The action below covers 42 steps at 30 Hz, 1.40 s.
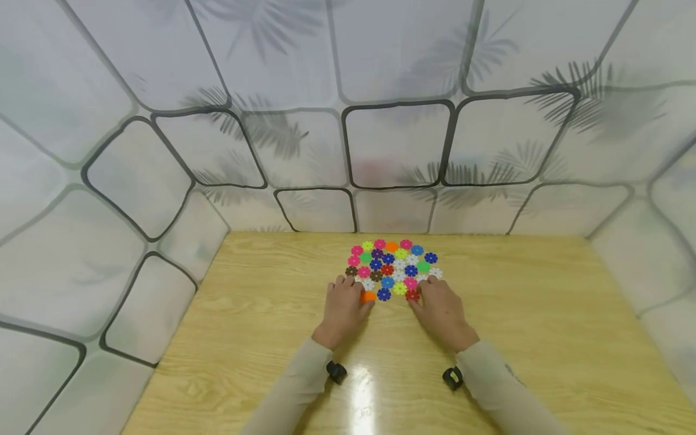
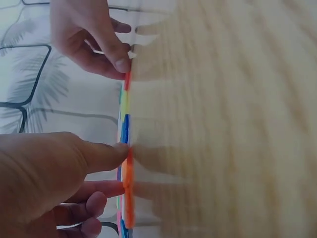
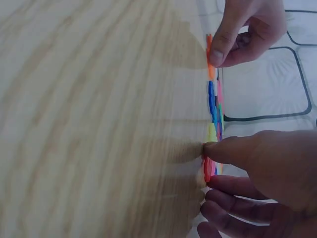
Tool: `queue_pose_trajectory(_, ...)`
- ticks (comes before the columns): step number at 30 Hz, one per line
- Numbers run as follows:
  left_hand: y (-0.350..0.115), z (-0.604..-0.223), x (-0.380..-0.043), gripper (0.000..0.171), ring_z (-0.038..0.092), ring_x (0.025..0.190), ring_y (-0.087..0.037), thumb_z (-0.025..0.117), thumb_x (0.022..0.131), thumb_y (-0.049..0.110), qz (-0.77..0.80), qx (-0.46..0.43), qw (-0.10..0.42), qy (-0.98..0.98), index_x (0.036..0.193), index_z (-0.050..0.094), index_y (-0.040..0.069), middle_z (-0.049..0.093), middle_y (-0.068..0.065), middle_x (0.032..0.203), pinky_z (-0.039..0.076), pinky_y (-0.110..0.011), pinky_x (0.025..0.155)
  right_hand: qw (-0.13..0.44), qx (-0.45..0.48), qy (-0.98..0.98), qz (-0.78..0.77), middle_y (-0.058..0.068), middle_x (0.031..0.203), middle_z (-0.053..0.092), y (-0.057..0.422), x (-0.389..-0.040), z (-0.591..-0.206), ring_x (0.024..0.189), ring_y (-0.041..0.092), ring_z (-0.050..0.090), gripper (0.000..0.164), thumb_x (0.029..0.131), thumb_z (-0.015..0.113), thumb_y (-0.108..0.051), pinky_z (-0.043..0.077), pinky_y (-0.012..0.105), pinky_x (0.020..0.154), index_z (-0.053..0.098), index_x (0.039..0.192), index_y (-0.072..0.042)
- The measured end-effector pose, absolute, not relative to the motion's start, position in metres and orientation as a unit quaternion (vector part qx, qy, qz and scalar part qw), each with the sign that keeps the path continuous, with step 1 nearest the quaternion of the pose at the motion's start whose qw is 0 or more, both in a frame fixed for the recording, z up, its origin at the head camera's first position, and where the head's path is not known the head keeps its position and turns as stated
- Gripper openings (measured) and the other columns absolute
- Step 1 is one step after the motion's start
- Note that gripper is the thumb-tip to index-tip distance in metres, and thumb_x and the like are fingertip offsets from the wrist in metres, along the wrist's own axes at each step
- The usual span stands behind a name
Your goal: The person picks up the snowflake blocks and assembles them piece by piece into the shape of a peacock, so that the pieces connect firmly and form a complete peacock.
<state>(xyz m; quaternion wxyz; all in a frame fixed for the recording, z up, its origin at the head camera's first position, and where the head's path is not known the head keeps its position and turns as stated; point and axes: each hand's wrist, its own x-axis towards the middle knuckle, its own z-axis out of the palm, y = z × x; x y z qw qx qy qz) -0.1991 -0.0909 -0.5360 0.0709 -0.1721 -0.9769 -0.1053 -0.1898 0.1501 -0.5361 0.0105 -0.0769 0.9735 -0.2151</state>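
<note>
Many small, flat plastic discs with notched rims lie in a joined-looking cluster, in pink, blue, white, green, yellow and other colours, such as a blue disc (image 1: 383, 294) at the near edge. At the cluster's near left corner my left hand (image 1: 344, 308) holds an orange notched disc (image 1: 369, 296) between thumb and index finger. My right hand (image 1: 439, 309) pinches a red notched disc (image 3: 207, 171) at the near right corner, its other fingers spread beside it. The cluster looks flat and low to the table in both wrist views. Part of its left and right sides is hidden under my fingers.
The cluster lies on a wood-grain table (image 1: 261, 338), towards its far edge. Pale walls (image 1: 399, 145) with dark rounded outlines and leaf prints rise behind and at both sides. Each sleeve carries a small black device (image 1: 452, 378) at the wrist.
</note>
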Motion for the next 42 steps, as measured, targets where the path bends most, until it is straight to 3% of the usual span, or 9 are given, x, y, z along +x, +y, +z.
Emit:
queue_pose_trajectory(4, -0.094, -0.539, -0.202, 0.027, 0.058, 0.096, -0.023, 0.086, 0.096, 0.034, -0.189, -0.183, 0.045, -0.964, 0.098, 0.073, 0.010, 0.068, -0.003, 0.095, 0.048, -0.039, 0.087, 0.041, -0.078, 0.949, -0.302, 0.009, 0.102, 0.071, 0.150, -0.188, -0.526, 0.088, 0.020, 0.065, 0.022, 0.099, 0.081, -0.021, 0.061, 0.039, 0.079, 0.073, 0.108, -0.003)
queue_pose_trajectory(8, -0.098, -0.540, -0.202, 0.015, 0.058, 0.082, -0.013, 0.075, 0.104, 0.020, -0.371, -0.190, -0.035, -0.908, 0.097, 0.074, 0.007, 0.070, -0.003, 0.089, 0.052, -0.029, 0.078, 0.043, -0.106, 0.898, -0.425, 0.005, 0.100, 0.076, 0.151, -0.185, -0.530, 0.090, 0.015, 0.070, 0.010, 0.098, 0.080, -0.010, 0.061, 0.028, 0.081, 0.073, 0.105, -0.008)
queue_pose_trajectory(10, -0.098, -0.540, -0.198, 0.017, 0.056, 0.078, -0.009, 0.069, 0.109, 0.018, -0.447, -0.181, -0.075, -0.873, 0.098, 0.075, 0.006, 0.071, -0.005, 0.090, 0.049, -0.023, 0.071, 0.030, -0.125, 0.876, -0.465, 0.003, 0.100, 0.079, 0.150, -0.181, -0.534, 0.090, 0.014, 0.073, 0.007, 0.099, 0.080, -0.008, 0.061, 0.023, 0.082, 0.074, 0.104, -0.010)
queue_pose_trajectory(12, -0.096, -0.538, -0.194, 0.021, 0.057, 0.079, -0.008, 0.065, 0.111, 0.019, -0.493, -0.172, -0.095, -0.848, 0.100, 0.076, 0.005, 0.072, -0.007, 0.093, 0.048, -0.022, 0.072, 0.009, -0.142, 0.866, -0.480, 0.001, 0.101, 0.080, 0.148, -0.177, -0.534, 0.092, 0.012, 0.076, 0.008, 0.099, 0.080, -0.009, 0.062, 0.022, 0.084, 0.075, 0.104, -0.013)
queue_pose_trajectory(19, -0.091, -0.536, -0.183, 0.025, 0.059, 0.086, -0.011, 0.059, 0.113, 0.019, -0.551, -0.154, -0.092, -0.815, 0.102, 0.074, 0.003, 0.073, -0.012, 0.100, 0.051, -0.023, 0.079, -0.071, -0.196, 0.855, -0.474, 0.000, 0.100, 0.083, 0.146, -0.166, -0.523, 0.093, 0.017, 0.080, 0.011, 0.096, 0.082, -0.005, 0.066, 0.030, 0.086, 0.079, 0.103, -0.013)
queue_pose_trajectory(27, -0.096, -0.536, -0.175, 0.025, 0.053, 0.077, -0.008, 0.060, 0.113, 0.019, -0.566, -0.157, -0.109, -0.802, 0.102, 0.075, 0.001, 0.069, -0.013, 0.094, 0.044, -0.021, 0.068, -0.121, -0.254, 0.854, -0.438, 0.000, 0.098, 0.084, 0.147, -0.165, -0.524, 0.088, 0.013, 0.079, 0.014, 0.094, 0.084, -0.001, 0.065, 0.028, 0.080, 0.081, 0.103, -0.012)
queue_pose_trajectory(34, -0.098, -0.532, -0.173, 0.026, 0.054, 0.080, -0.008, 0.060, 0.113, 0.020, -0.575, -0.148, -0.119, -0.796, 0.105, 0.076, 0.001, 0.069, -0.013, 0.098, 0.046, -0.022, 0.071, -0.142, -0.287, 0.843, -0.432, 0.002, 0.097, 0.084, 0.150, -0.164, -0.524, 0.086, 0.014, 0.080, 0.019, 0.089, 0.086, 0.004, 0.066, 0.028, 0.079, 0.081, 0.101, -0.010)
queue_pose_trajectory(42, -0.100, -0.531, -0.171, 0.025, 0.051, 0.076, -0.009, 0.059, 0.113, 0.017, -0.578, -0.148, -0.135, -0.791, 0.105, 0.076, -0.001, 0.067, -0.010, 0.095, 0.043, -0.021, 0.065, -0.152, -0.301, 0.842, -0.421, 0.002, 0.098, 0.084, 0.148, -0.165, -0.529, 0.087, 0.015, 0.081, 0.019, 0.090, 0.085, 0.004, 0.067, 0.029, 0.079, 0.081, 0.102, -0.010)
